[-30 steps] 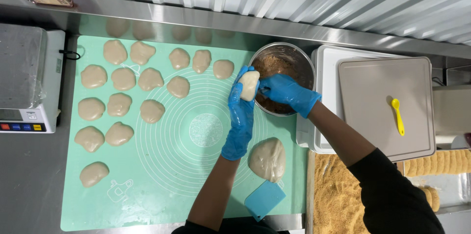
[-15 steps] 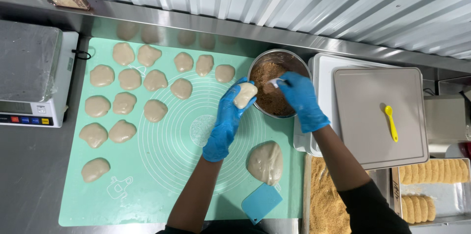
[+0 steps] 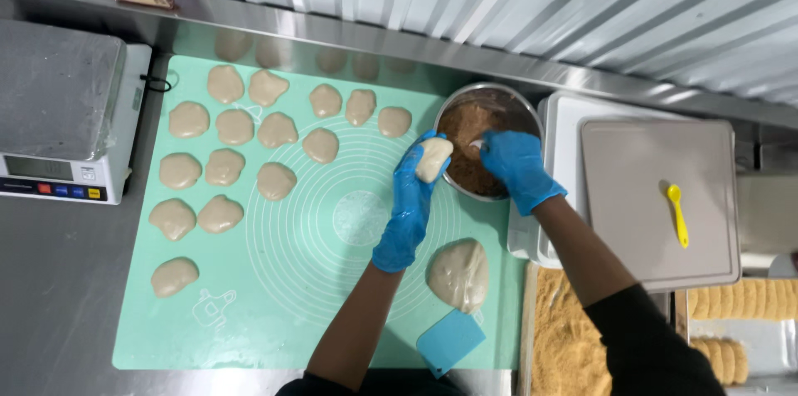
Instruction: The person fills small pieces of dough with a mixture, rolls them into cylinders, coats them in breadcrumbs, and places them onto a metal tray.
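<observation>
Both the left hand (image 3: 409, 213) and the right hand (image 3: 517, 168) wear thin blue gloves with a faint rubbery sheen, and the dough piece (image 3: 433, 160) held in the left palm looks soft, pale and matt. Just beside that grip stands a shiny metal bowl (image 3: 532, 113) holding a coarse, crumbly brown filling (image 3: 465, 126), while under the hands lies a smooth matt mint-green silicone mat (image 3: 316, 263) on a brushed steel counter (image 3: 58, 296). Below the grip rest a larger smooth, slightly glossy dough lump (image 3: 459, 274) and a matt blue plastic scraper (image 3: 450, 341); to the right lies a glossy yellow plastic spoon (image 3: 677, 213) on a matt grey plastic lid (image 3: 648, 221).
</observation>
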